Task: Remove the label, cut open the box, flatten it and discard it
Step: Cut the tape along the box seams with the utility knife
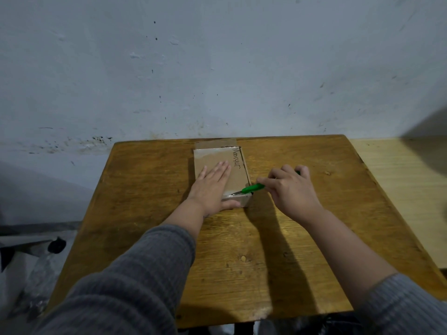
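A flat brown cardboard box lies on the wooden table, with handwriting along its right side and clear tape on its near and far ends. My left hand presses flat on the box top, thumb wrapped over the near edge. My right hand grips a green-handled cutter to the right of the box. The cutter's blade tip touches the taped near right corner of the box. A flap sticks out at the far end.
The table stands against a stained blue-white wall. A lighter wooden surface adjoins the table on the right. A dark chair wheel and clutter sit on the floor at the left.
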